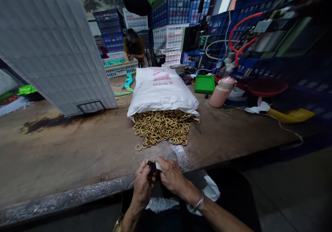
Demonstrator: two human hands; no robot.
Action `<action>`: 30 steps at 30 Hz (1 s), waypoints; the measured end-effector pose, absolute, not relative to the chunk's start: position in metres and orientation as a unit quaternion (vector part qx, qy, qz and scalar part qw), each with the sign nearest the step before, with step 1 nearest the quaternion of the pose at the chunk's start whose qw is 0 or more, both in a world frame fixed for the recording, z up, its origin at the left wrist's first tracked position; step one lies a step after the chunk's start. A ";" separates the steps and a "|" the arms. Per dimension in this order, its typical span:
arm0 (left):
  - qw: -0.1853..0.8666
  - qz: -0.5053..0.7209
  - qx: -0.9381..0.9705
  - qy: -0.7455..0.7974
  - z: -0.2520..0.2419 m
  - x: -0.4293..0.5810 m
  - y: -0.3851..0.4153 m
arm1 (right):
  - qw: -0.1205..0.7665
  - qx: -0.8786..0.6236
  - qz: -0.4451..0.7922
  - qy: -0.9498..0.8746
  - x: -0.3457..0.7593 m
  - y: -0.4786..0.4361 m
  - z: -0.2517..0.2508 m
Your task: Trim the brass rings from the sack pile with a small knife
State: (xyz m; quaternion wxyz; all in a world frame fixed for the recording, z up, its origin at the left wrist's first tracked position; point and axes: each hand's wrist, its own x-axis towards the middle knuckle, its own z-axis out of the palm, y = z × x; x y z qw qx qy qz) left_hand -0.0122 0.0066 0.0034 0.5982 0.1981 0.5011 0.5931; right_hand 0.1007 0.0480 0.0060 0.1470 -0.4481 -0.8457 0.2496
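Note:
Just beyond the table's near edge, my left hand [143, 182] is closed on a small black piece [151, 164], its kind too small to tell. My right hand [173, 177] pinches a small whitish piece [158, 166] right beside it. Whether the two pieces touch or are joined I cannot tell. Ahead of my hands, many gold-coloured rings [162, 128] spill in a heap from the mouth of a white sack [163, 90] with red print. One loose ring [138, 148] lies at the near left of the heap.
A tall pale ribbed panel [57, 48] stands at left on the wooden table [85, 149]. To the right are a green tray [204, 84], a pink bottle [222, 92] and a yellow scoop [293, 115]. Behind, a person [136, 48] leans over a crate [121, 68] near stacked crates.

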 end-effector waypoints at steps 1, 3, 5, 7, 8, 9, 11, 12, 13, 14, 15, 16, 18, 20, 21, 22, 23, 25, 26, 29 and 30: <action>0.595 0.595 0.206 0.500 0.003 -0.013 0.006 | 0.140 -0.446 0.254 -0.847 0.101 0.048 0.007; 0.586 0.594 0.227 0.502 0.001 -0.014 0.005 | 0.122 -0.440 0.264 -0.850 0.100 0.048 0.009; 0.579 0.590 0.240 0.509 -0.001 -0.015 0.003 | 0.110 -0.438 0.260 -0.854 0.101 0.049 0.010; 0.574 0.587 0.237 0.520 -0.001 -0.016 0.000 | 0.100 -0.448 0.242 -0.855 0.101 0.051 0.009; 0.572 0.590 0.232 0.521 0.000 -0.016 -0.002 | 0.093 -0.456 0.231 -0.854 0.101 0.053 0.008; 0.573 0.594 0.227 0.517 0.002 -0.016 -0.004 | 0.086 -0.465 0.221 -0.853 0.100 0.055 0.007; 0.585 0.604 0.217 0.496 0.007 -0.016 -0.007 | 0.080 -0.483 0.203 -0.848 0.098 0.063 0.003; 0.597 0.608 0.211 0.479 0.010 -0.016 -0.007 | 0.084 -0.488 0.196 -0.846 0.096 0.066 0.002; 0.611 0.609 0.202 0.463 0.013 -0.016 -0.008 | 0.091 -0.490 0.190 -0.846 0.093 0.070 0.000; 0.627 0.607 0.188 0.450 0.015 -0.018 -0.008 | 0.099 -0.489 0.185 -0.847 0.090 0.074 0.000; 0.642 0.604 0.171 0.440 0.015 -0.019 -0.007 | 0.108 -0.484 0.182 -0.849 0.087 0.077 -0.001; 0.652 0.602 0.154 0.434 0.015 -0.021 -0.007 | 0.117 -0.477 0.181 -0.852 0.082 0.079 -0.001; 0.663 0.600 0.129 0.429 0.012 -0.027 -0.006 | 0.134 -0.458 0.181 -0.860 0.072 0.082 0.000; 0.660 0.605 0.128 0.427 0.008 -0.032 -0.007 | 0.148 -0.443 0.179 -0.866 0.061 0.084 0.000; 0.658 0.609 0.132 0.423 0.006 -0.035 -0.007 | 0.151 -0.440 0.175 -0.868 0.054 0.085 -0.001; 0.657 0.614 0.134 0.416 0.005 -0.037 -0.008 | 0.153 -0.441 0.171 -0.868 0.048 0.086 -0.002; 0.657 0.620 0.133 0.408 0.004 -0.039 -0.008 | 0.151 -0.443 0.165 -0.868 0.042 0.087 -0.002; 0.662 0.628 0.125 0.390 0.004 -0.044 -0.009 | 0.140 -0.453 0.153 -0.867 0.031 0.089 -0.005; 0.666 0.631 0.117 0.382 0.003 -0.046 -0.010 | 0.131 -0.459 0.146 -0.867 0.026 0.090 -0.007; 0.679 0.632 0.080 0.365 0.000 -0.052 -0.009 | 0.108 -0.478 0.121 -0.863 0.015 0.093 -0.013; 0.683 0.631 0.068 0.362 -0.002 -0.053 -0.009 | 0.107 -0.481 0.113 -0.863 0.013 0.094 -0.016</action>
